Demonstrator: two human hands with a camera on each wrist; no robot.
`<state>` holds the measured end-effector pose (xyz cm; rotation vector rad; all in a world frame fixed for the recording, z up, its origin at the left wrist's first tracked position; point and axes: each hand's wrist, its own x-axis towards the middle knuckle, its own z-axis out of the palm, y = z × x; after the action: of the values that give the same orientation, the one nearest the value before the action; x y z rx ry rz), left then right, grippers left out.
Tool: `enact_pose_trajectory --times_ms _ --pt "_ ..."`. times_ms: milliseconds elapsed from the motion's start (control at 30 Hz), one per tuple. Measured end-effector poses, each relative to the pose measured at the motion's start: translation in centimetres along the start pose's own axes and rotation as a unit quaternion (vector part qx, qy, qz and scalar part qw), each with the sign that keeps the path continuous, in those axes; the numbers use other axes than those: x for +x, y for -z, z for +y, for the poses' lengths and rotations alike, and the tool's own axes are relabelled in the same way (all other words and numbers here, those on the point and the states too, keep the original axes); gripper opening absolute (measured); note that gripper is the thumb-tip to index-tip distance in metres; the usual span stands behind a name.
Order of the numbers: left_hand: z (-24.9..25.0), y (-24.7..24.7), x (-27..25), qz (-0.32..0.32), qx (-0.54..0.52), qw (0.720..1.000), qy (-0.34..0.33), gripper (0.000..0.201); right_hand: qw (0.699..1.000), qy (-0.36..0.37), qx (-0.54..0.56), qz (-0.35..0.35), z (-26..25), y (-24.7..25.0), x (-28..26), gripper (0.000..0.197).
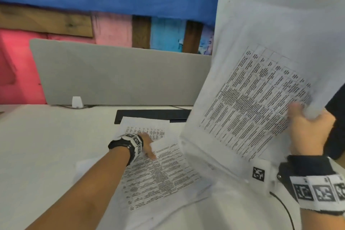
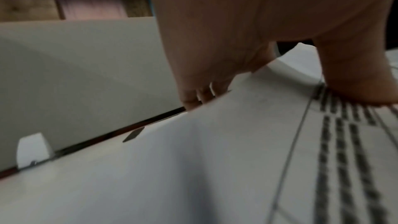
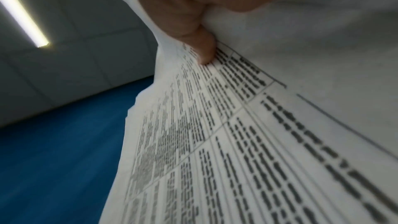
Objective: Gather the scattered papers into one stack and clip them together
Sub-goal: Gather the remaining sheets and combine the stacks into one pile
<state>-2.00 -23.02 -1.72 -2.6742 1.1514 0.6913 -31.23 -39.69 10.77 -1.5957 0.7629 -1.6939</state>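
My right hand [image 1: 308, 129] holds a raised bundle of printed papers [image 1: 261, 80] at its right edge, tilted up above the desk's right side. In the right wrist view the thumb [image 3: 204, 47] presses on the printed face of these papers [image 3: 237, 142], and the other fingers are hidden behind them. My left hand [image 1: 147, 145] reaches to the loose sheets on the desk. It pinches the far edge of a printed sheet [image 1: 160, 173], thumb [image 2: 355, 83] on top and fingers [image 2: 193, 98] tucked behind the edge of that sheet [image 2: 215, 142]. Another sheet [image 1: 147, 127] lies just beyond. No clip is in view.
A grey divider panel [image 1: 121, 74] stands along the back of the white desk [image 1: 46, 145], with a white bracket [image 1: 77, 101] at its foot. A black slot [image 1: 153, 115] lies behind the sheets. A black cable [image 1: 285, 209] runs near my right wrist.
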Motion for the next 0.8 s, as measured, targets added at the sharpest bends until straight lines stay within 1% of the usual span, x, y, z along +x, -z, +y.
enact_pose_trajectory --times_ms 100,200,300,400,500,600,667,733,800 --pt "0.4 0.6 -0.2 -0.002 0.029 1.000 -0.001 0.066 0.996 -0.055 0.051 -0.058 -0.1 -0.1 -0.6 0.024" --pt "0.5 0.5 0.1 -0.008 0.015 1.000 -0.016 0.071 0.991 -0.082 0.052 -0.088 0.4 -0.2 -1.1 0.022" --pt "0.8 0.2 -0.1 -0.019 -0.024 0.999 -0.039 0.060 0.992 -0.088 -0.003 -0.087 1.3 -0.4 -1.5 0.017" --pt "0.8 -0.5 0.2 -0.019 -0.044 0.997 -0.066 0.055 0.988 -0.084 -0.100 -0.084 1.6 -0.8 -1.9 0.004" --pt "0.8 -1.0 -0.2 0.007 -0.010 0.997 -0.071 0.058 0.976 -0.057 -0.194 -0.073 1.7 -1.1 -2.4 0.009" --pt "0.7 -1.4 -0.5 0.018 -0.010 0.997 -0.072 0.064 0.967 -0.048 -0.244 -0.056 2.3 -1.2 -3.1 0.023" --pt "0.7 -1.5 -0.5 0.011 -0.035 0.997 -0.073 0.061 0.963 -0.050 -0.260 -0.046 2.9 -1.2 -3.7 0.025" --pt "0.9 -1.5 -0.4 -0.011 -0.080 0.994 -0.074 0.057 0.961 -0.054 -0.267 -0.040 3.6 -1.2 -4.2 0.026" --pt "1.0 -1.4 -0.3 -0.020 -0.120 0.990 -0.075 0.055 0.960 -0.051 -0.274 -0.041 3.9 -1.1 -4.7 0.027"
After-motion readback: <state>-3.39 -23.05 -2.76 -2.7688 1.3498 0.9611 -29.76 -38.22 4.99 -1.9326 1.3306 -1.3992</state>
